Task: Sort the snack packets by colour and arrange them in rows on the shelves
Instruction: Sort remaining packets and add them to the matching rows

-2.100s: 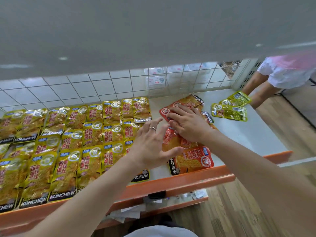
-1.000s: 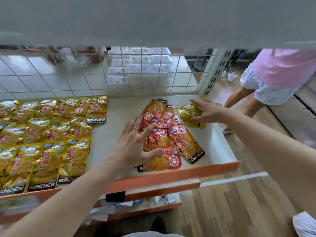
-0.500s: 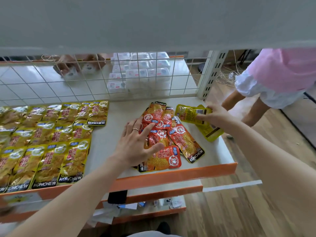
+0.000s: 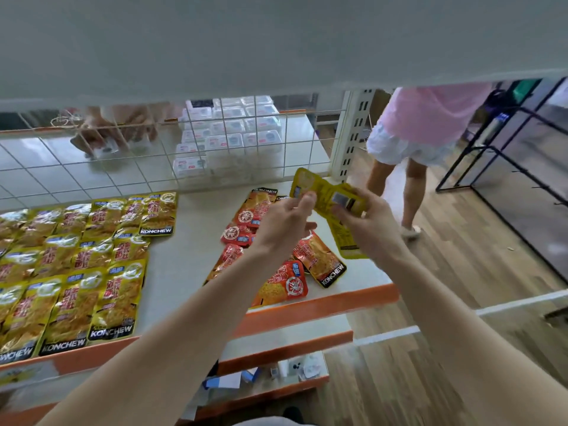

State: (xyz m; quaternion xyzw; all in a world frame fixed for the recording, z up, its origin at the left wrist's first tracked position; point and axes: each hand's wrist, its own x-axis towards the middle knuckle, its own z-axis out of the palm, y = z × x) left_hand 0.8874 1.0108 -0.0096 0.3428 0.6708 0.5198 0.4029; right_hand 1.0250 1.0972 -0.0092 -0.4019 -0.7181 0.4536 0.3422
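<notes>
Both my hands are raised above the shelf (image 4: 184,265), holding yellow packets (image 4: 322,192) backs up. My left hand (image 4: 285,226) pinches the upper packet's left edge with thumb and fingers. My right hand (image 4: 368,226) grips that packet's right end, and a second yellow packet (image 4: 344,241) hangs below it. A loose pile of red packets (image 4: 276,278) lies under my hands on the shelf's right part. Rows of yellow packets (image 4: 86,265) cover the shelf's left part.
A wire grid (image 4: 123,167) backs the shelf, with white boxes and another person's hands behind it. The shelf has an orange front lip (image 4: 322,305); lower shelves hold small items. A person in pink (image 4: 430,124) stands to the right by a black rack (image 4: 507,142).
My left hand lifted off the red pile and rose to meet the right. The right hand picked up the yellow packets from the shelf's far right and brought them up.
</notes>
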